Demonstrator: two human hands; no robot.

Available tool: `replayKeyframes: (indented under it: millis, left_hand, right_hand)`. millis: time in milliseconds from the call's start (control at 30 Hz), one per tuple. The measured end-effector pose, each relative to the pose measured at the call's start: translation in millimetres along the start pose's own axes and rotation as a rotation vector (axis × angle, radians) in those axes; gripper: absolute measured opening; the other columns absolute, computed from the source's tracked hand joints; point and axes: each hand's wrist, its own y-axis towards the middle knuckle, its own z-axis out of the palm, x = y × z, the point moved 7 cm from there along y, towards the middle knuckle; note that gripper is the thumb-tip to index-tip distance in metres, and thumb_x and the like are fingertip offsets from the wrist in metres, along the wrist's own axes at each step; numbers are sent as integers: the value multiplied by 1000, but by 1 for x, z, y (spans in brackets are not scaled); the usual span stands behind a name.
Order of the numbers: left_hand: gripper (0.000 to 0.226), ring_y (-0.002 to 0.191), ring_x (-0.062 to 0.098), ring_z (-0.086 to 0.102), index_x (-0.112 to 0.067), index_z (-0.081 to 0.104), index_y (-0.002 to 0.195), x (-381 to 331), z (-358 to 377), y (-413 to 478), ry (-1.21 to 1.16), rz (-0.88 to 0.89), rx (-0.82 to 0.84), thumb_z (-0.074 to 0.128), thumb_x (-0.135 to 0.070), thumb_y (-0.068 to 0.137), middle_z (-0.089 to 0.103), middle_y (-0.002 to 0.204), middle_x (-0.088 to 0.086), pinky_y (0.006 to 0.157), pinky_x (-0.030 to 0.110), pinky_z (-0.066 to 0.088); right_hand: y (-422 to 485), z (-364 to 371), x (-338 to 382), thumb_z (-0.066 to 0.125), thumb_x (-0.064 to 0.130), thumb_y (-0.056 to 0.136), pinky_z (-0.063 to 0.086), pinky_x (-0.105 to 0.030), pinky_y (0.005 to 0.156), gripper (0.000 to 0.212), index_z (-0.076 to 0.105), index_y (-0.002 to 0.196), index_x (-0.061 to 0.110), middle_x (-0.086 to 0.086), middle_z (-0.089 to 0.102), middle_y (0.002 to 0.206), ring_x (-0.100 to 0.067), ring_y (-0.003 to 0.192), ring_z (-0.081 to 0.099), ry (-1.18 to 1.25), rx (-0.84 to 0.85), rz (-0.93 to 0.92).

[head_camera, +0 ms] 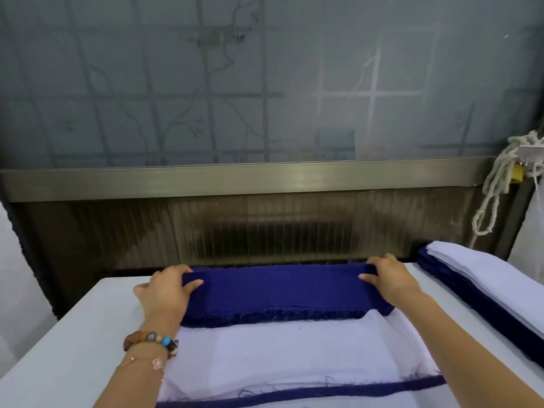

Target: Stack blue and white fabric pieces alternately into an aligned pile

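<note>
Closest in, a white fabric piece (294, 354) lies flat on the table (73, 334), a blue strip (323, 391) peeking out beneath it, both cut off by the bottom edge. At its far edge, left hand (164, 293) and right hand (391, 279) each clamp one end of the blue fabric bundle (279, 293), thumbs on top, fingertips tucked out of sight. Its layers are too fine to count. Two bracelets (151, 343) on the left wrist. One blue-and-white mixed pile (485, 278) runs off right.
</note>
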Motion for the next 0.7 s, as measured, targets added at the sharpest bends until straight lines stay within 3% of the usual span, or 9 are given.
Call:
replayKeyframes:
  millis: [100,167,367,467,600,700]
  left_hand:
    - [20,90,23,58,-21,64,101,9,6,-1,-181,-26,25,64,-37,90,68,98,4,79,36,45]
    - [19,81,21,55,-14,65,99,9,8,-4,-280,-17,1,68,-29,89,68,96,9,72,34,45]
    - [33,97,38,60,0,63,111,21,11,-9,-345,-128,-87,68,-24,89,67,104,19,82,41,46]
    - [26,86,35,57,5,67,104,31,7,-15,-450,-171,-135,67,-17,90,69,99,22,81,39,44]
    - [25,84,30,57,5,68,105,39,-4,-18,-537,-201,-166,65,-15,91,69,96,20,79,39,43]
    - [18,77,27,58,-1,69,96,33,-24,-18,-554,-123,-190,62,-18,93,67,83,13,70,36,42]
  right_hand:
    - [-4,-2,-20,55,43,94,44,-40,95,36,55,123,20,-8,43,124,-28,117,41,-14,-87,78]
    - [-7,-1,-25,57,44,93,43,-39,93,33,58,117,21,-6,45,122,-28,116,40,33,-139,103]
    - [-14,-2,-26,55,43,94,40,-37,90,27,62,110,22,-4,60,115,-27,111,48,34,-232,149]
    - [-18,-2,-22,52,38,97,39,-36,88,23,60,110,21,-4,64,110,-26,107,52,41,-250,142]
    - [-25,-9,-22,48,35,99,38,-37,80,16,53,101,20,-3,65,93,-27,90,56,116,-294,123]
    - [-31,-16,-22,48,28,100,40,-35,70,14,50,97,14,-3,58,81,-26,75,54,300,-320,100]
